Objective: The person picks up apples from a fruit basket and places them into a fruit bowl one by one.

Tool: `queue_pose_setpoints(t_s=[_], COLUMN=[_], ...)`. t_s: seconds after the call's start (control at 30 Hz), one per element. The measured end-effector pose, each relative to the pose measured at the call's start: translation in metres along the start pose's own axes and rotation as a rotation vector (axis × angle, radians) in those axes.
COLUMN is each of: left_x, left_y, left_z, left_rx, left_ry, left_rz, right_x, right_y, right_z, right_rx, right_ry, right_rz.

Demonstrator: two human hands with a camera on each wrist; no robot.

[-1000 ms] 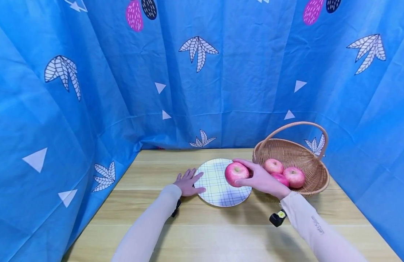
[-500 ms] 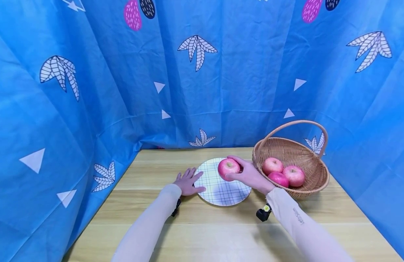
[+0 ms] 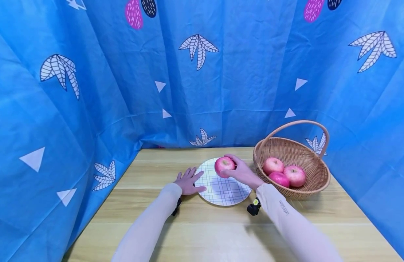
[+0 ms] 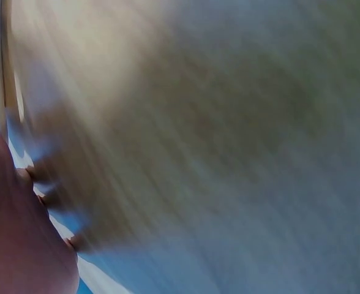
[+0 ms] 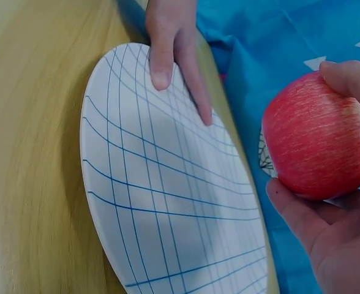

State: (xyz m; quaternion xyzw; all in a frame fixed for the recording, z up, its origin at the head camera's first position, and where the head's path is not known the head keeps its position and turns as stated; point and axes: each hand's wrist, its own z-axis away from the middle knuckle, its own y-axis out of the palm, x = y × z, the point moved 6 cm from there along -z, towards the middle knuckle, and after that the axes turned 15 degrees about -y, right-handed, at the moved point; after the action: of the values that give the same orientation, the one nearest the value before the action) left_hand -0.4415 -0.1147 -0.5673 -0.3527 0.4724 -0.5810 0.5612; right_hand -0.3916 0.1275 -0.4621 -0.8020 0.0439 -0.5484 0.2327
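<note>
My right hand (image 3: 242, 172) grips a pink-red apple (image 3: 224, 166) and holds it just above the far part of a white plate (image 3: 225, 191) with a blue grid. In the right wrist view the apple (image 5: 318, 141) sits between fingers and palm, above the plate (image 5: 168, 208). My left hand (image 3: 188, 182) lies flat on the table with straight fingers resting on the plate's left rim; the left hand (image 5: 174, 43) also shows in the right wrist view. The left wrist view is blurred, showing only skin and wood.
A wicker basket (image 3: 308, 154) with a hoop handle stands right of the plate and holds three apples (image 3: 283, 171). The wooden table (image 3: 221, 233) is enclosed by a blue patterned curtain (image 3: 188, 72) at the back and both sides.
My right hand has carried the apple leftward from near the basket to over the far part of the plate. The left hand has stayed on the plate's rim.
</note>
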Motion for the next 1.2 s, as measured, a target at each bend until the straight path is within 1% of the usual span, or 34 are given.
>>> queue_pose_setpoints(t_s=[0.1,0.23,0.4,0.47,0.63,0.8,0.87,0.97,1.2], left_x=[-0.002,-0.002,-0.001,-0.001,-0.001,-0.001,-0.001,-0.002,-0.002], left_y=[-0.004,-0.006,-0.005,-0.006,-0.006,-0.002,-0.001,-0.002,-0.004], left_z=[0.007,0.011,0.007,0.006,0.005,0.001,0.001,0.002,0.006], left_rx=[0.008,0.015,-0.003,-0.012,-0.014,-0.006,-0.008,-0.008,-0.015], left_ry=[0.002,0.004,0.014,0.022,0.03,0.028,0.033,0.037,0.042], left_rz=[0.013,0.022,0.006,0.018,0.027,0.003,0.007,0.017,0.011], right_x=[-0.004,-0.008,-0.015,-0.019,-0.029,-0.04,-0.042,-0.043,-0.036], right_y=[0.004,0.006,0.009,0.011,0.018,0.026,0.028,0.031,0.039], right_z=[-0.003,-0.009,-0.017,-0.021,-0.027,-0.033,-0.035,-0.037,-0.042], right_rx=[-0.005,-0.02,-0.034,-0.036,-0.029,-0.012,-0.009,-0.004,-0.004], right_ry=[0.004,-0.003,-0.002,-0.001,0.016,0.038,0.05,0.068,0.059], right_rz=[-0.008,0.008,0.04,0.053,0.08,0.091,0.088,0.088,0.069])
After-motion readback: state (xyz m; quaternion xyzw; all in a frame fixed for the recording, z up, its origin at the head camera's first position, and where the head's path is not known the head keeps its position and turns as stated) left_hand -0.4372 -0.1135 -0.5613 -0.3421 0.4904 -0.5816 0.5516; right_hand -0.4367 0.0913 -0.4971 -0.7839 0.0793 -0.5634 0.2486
